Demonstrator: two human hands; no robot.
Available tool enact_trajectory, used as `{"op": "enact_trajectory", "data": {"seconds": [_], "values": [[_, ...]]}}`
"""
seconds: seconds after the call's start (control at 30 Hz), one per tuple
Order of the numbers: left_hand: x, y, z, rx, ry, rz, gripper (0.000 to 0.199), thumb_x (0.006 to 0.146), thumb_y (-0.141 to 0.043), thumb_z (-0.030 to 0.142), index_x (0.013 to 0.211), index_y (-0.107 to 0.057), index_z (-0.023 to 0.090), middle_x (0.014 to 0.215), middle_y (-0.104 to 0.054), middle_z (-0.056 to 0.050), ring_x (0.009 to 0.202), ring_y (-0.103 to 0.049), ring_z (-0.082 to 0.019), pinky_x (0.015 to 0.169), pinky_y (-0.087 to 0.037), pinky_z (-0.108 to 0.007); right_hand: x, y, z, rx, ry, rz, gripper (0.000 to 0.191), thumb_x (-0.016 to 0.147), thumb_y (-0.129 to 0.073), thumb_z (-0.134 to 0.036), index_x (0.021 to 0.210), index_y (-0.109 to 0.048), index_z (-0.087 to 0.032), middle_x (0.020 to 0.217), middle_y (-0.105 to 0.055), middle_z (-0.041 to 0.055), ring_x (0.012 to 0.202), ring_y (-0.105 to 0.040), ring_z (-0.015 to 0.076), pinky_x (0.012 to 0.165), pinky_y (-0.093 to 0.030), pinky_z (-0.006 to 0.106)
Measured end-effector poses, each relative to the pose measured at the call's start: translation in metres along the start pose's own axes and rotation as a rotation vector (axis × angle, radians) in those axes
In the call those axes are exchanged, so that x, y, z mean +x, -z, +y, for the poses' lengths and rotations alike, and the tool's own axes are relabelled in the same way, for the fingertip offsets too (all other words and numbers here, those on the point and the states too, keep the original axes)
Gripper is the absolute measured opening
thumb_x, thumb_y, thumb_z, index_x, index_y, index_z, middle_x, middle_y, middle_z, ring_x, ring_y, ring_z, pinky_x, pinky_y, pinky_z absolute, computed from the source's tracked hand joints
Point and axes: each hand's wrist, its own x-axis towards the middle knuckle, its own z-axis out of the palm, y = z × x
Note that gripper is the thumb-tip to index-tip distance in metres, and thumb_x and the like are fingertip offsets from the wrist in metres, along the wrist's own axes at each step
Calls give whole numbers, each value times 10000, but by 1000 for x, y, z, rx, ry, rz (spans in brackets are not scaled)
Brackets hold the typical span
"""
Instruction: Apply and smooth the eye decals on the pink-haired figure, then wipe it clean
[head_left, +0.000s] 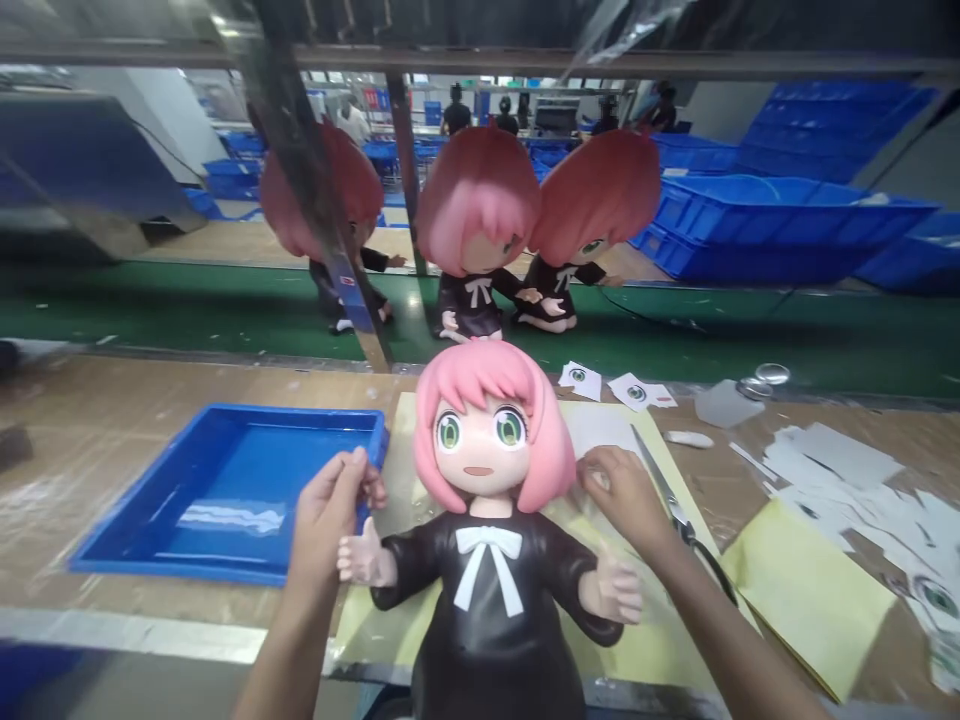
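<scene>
A large doll figure [495,590] with pink hair, green eyes, a black dress and a white bow faces me at the bench edge. To its left, my left hand [337,500] is closed, thumb against curled fingers, beside the blue tray [225,572]. What it holds, if anything, I cannot make out. On the other side, my right hand [619,490] is by the ends of the pink hair, fingers curled in and thumb near the index finger. Whether it grips anything is unclear. Black-handled scissors [679,515] lie on yellow paper beside my right wrist.
Three similar figures [480,210] are on the green belt [150,300] behind a metal post [315,180]. Blue crates [780,215] are stacked at back right. Paper eye cutouts [581,380], white scraps [840,460] and a folded yellow sheet [810,590] lie on the bench. People are farther back.
</scene>
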Motion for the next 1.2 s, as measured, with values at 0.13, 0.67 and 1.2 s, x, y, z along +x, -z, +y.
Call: {"op": "enact_trajectory", "data": {"seconds": [0.13, 0.67, 1.2], "values": [[-4, 11, 7, 38, -159, 84, 380, 918, -647, 444, 641, -591, 189, 616, -609, 13, 581, -580, -126, 584, -505, -219, 0, 51, -22, 209, -76, 107, 478, 913, -627, -656, 874, -651, -181, 951, -714, 70, 942, -679, 233, 875, -543, 429], [-71, -95, 178, -227, -399, -1125, 433, 851, -770, 525, 1104, -681, 185, 1169, -701, -73, 1141, -639, -225, 955, -493, -322, -46, 209, -213, 409, 317, 46, 458, 798, -793, -644, 742, -683, -203, 649, -591, 6, 562, -499, 113, 485, -374, 215], [-114, -35, 203, -357, -411, -1129, 393, 762, -859, 319, 788, -490, 186, 699, -524, 64, 623, -469, -74, 577, -327, -190, -116, 216, -235, 929, 160, -132, 429, 704, -922, -524, 837, -670, -204, 811, -660, -2, 731, -608, 123, 708, -547, 234]]}}
